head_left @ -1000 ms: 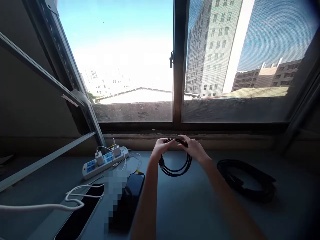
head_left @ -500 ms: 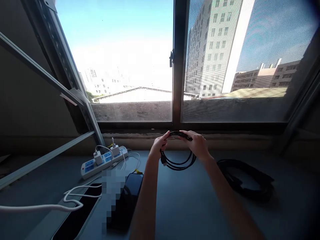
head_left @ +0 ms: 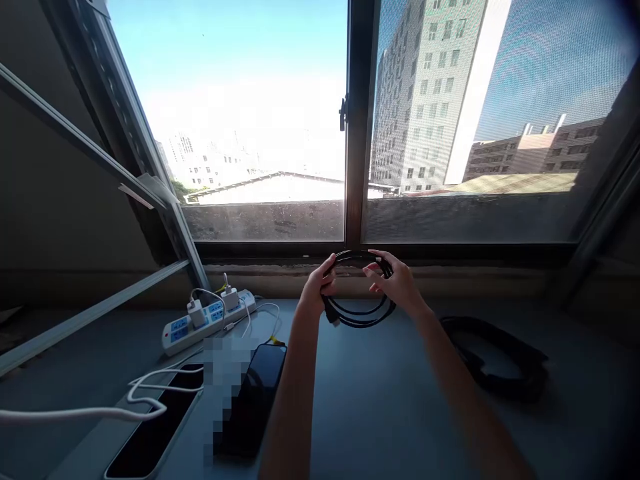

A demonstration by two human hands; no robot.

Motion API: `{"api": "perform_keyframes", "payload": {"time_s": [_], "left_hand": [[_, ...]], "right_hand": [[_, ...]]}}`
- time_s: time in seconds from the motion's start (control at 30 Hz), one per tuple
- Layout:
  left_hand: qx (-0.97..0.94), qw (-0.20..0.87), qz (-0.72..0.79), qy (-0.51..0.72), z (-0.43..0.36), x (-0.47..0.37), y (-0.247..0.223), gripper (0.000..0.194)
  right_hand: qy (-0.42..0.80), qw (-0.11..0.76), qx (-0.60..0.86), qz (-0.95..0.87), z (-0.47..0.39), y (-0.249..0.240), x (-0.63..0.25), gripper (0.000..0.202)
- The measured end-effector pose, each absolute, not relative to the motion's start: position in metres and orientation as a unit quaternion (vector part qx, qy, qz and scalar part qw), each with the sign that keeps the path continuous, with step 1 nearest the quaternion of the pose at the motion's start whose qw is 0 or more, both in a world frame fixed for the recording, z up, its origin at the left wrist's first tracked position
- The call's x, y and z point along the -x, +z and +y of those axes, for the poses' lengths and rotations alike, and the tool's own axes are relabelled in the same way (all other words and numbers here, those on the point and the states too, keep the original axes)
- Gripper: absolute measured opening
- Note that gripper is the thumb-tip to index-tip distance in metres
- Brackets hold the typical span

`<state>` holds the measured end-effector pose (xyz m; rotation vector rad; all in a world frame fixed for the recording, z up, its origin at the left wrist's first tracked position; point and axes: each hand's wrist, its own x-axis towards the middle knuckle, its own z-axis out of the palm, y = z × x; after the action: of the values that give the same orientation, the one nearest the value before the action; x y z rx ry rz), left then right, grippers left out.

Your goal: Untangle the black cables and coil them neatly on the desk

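- Here's the left hand [head_left: 315, 288], thumb and fingers pinching the left side of the black cable [head_left: 357, 325], which is up off the table [head_left: 370, 400], held between the two hands.
- Over on the opposite side, the right hand [head_left: 397, 283] curves around the coil's upper right, thumb and fingers parted, their tips poking inside the ring; whether they're gripping the strands, I can't tell.
- Winding looks well along, I'd judge: several loops sit in one round ring, a bit loose, the strands fanning apart below the fingers.
- The plug [head_left: 331, 315] dangles just below the left fingers, not tucked in, and no tie shows on the coil; gathering the strands snugly looks unfinished.
- Well out to the right of the right fingers, a dark cable bundle [head_left: 530, 373] lies on the table, already looped.
- Left of the left fingers: a power strip [head_left: 210, 323] and, nearer the viewer, a phone [head_left: 267, 367], both untouched.
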<state>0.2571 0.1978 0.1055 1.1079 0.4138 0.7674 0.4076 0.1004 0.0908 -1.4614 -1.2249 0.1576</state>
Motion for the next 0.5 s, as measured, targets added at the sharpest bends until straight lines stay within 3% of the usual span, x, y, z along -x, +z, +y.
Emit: {"api": "perform_keyframes", "payload": {"time_s": [0.13, 0.5], "left_hand": [[-0.463, 0.784, 0.159, 0.381, 0.195, -0.252, 0.115, 0.033], [-0.436, 0.784, 0.103, 0.43, 0.168, -0.27, 0.122, 0.035]], "right_hand": [[0.191, 0.672, 0.538, -0.472, 0.097, 0.098, -0.403, 0.045], [0.26, 0.773, 0.422, -0.396, 0.081, 0.12, -0.393, 0.048]]}}
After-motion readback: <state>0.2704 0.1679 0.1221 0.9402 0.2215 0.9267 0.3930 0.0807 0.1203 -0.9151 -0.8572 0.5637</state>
